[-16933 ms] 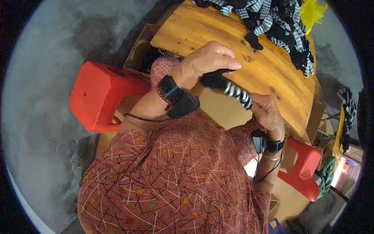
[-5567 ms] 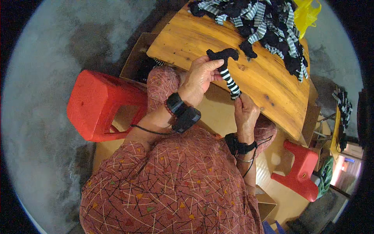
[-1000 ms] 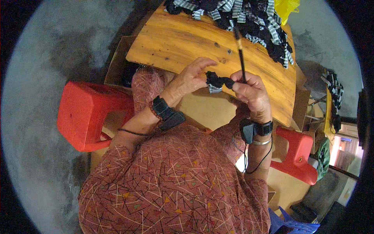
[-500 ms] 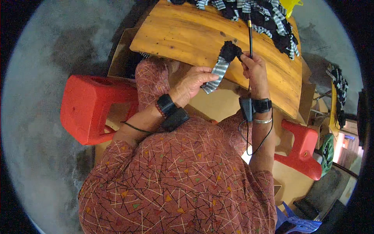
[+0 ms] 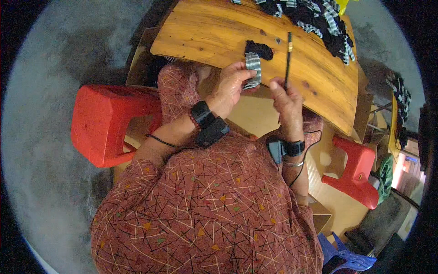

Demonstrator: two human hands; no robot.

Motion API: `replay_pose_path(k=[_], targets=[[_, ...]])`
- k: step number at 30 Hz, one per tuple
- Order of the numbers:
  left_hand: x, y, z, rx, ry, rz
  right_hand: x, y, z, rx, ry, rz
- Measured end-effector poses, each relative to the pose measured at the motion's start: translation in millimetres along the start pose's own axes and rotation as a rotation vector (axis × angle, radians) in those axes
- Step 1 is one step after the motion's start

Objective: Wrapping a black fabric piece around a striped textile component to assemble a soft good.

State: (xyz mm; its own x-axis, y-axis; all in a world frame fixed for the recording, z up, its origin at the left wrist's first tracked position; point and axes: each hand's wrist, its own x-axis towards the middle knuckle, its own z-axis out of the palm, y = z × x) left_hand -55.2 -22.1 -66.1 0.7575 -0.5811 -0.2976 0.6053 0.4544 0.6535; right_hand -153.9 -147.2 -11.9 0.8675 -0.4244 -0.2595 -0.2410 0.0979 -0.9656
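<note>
My left hand [image 5: 228, 86] is closed on a grey-and-white striped cloth strip [image 5: 253, 68], pinched between thumb and fingers. The strip's gathered black end [image 5: 259, 49] hangs past the fingers, over the near edge of the wooden table. To its right, my right hand [image 5: 287, 98] is closed around the lower end of a thin black rod [image 5: 289, 59] with a gold-coloured band near its upper part. The rod points away from me over the tabletop. Both hands are apart from each other, and the right fingers do not touch the cloth.
The wooden table [image 5: 210, 34] bears a heap of similar black and striped cloth pieces [image 5: 319, 27] at its far right. Red plastic stools stand at left [image 5: 98, 125] and right [image 5: 353, 171]. Cords run from the black wrist devices.
My right hand has let go of the black end of the cloth and come nearer to me with the rod. The strip now stands more upright in my left hand.
</note>
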Motion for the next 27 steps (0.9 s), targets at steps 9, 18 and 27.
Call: replay_pose_path(k=[9,18,27], targets=[[9,-15,19,-0.023,-0.083,0.109,-1,34,5,-0.084,0.043,-0.214],[5,-12,26,0.006,0.008,0.114,-6,30,5,0.069,0.073,-0.138],[2,-11,31,0.022,0.006,0.12,-5,26,2,0.185,0.086,-0.118]])
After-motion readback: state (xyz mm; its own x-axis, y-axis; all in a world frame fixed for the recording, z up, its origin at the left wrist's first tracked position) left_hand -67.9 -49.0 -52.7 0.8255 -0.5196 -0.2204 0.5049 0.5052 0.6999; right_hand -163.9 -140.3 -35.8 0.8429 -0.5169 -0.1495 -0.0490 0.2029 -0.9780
